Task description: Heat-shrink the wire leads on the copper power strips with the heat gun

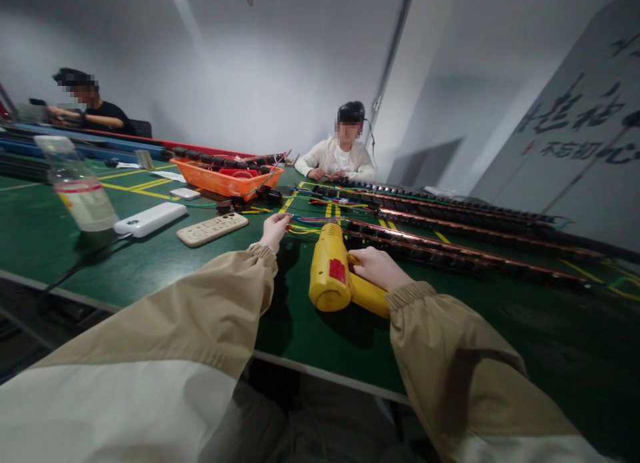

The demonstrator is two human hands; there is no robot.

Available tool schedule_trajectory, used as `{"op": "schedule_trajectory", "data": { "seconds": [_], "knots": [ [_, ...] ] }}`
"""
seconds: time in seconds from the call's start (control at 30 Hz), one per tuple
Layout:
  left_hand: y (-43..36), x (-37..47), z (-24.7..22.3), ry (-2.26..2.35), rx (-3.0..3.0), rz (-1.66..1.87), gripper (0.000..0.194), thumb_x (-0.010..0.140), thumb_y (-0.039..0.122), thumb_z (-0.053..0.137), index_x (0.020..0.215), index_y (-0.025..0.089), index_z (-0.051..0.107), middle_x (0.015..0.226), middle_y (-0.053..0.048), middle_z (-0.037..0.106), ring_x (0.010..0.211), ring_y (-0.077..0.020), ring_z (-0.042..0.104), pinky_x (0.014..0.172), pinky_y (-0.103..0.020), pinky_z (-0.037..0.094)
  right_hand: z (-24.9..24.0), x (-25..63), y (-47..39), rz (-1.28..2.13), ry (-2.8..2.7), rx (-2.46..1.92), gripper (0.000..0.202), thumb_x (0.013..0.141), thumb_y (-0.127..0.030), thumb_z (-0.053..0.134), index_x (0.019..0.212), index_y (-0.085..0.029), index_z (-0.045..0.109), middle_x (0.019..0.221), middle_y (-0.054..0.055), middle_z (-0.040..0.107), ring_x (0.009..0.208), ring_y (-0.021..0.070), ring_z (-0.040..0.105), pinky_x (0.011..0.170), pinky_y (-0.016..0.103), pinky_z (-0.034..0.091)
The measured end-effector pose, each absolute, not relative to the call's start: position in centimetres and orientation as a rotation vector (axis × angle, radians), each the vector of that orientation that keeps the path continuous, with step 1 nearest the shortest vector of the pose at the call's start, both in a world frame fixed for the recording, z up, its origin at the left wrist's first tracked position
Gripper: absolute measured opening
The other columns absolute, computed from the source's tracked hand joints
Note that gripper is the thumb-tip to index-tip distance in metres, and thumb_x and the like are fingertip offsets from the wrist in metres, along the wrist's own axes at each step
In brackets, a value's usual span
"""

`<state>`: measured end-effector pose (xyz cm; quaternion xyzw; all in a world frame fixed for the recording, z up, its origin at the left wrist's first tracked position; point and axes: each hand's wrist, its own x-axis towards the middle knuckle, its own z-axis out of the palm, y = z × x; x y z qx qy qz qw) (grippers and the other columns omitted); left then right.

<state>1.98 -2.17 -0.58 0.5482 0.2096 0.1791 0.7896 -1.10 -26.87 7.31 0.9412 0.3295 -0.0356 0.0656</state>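
My right hand [376, 266] is wrapped round the handle of a yellow heat gun [327, 270], whose nozzle points away from me. Just past the nozzle runs a bundle of coloured wires [310, 223], red, blue and yellow among them. The fingertips of my left hand [275, 230] pinch the left end of these wires. To the right they lead to a long dark strip with copper-coloured edges [430, 240] lying on the table. The nozzle's tip and the wires overlap in view, so I cannot tell the gap between them.
On the green table [210, 276] stand a plastic bottle [80, 190], a white power bank [151, 220], a beige phone [213, 230] and an orange basket [227, 178]. More long strips [480, 213] lie at right. One person [343, 153] sits opposite, another [100, 110] far left.
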Motion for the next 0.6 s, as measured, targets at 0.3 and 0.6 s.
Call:
{"op": "schedule_trajectory", "data": {
  "seconds": [0.3,0.6],
  "knots": [
    [-2.0,2.2,-1.0,0.438,1.203,0.374,0.020,0.078,0.016,0.055,0.094,0.007,0.062,0.082,-0.008,0.064,0.054,-0.0060,0.051,0.050,-0.017,0.035,7.8,-1.3,-28.3,-0.146,0.900,2.865,0.028,0.084,-0.029,0.044,0.103,-0.022,0.063,0.099,0.004,0.065,0.091,0.0214,0.060,0.067,0.026,0.037],
    [-2.2,2.0,-0.8,0.456,1.232,0.418,0.023,0.079,0.019,0.055,0.095,0.005,0.063,0.081,-0.008,0.063,0.048,-0.0047,0.045,0.047,-0.018,0.033,7.6,-1.5,-27.8,-0.141,0.984,2.864,0.030,0.083,-0.024,0.043,0.104,-0.022,0.064,0.100,0.004,0.065,0.095,0.0217,0.060,0.071,0.026,0.038]
  ]
}}
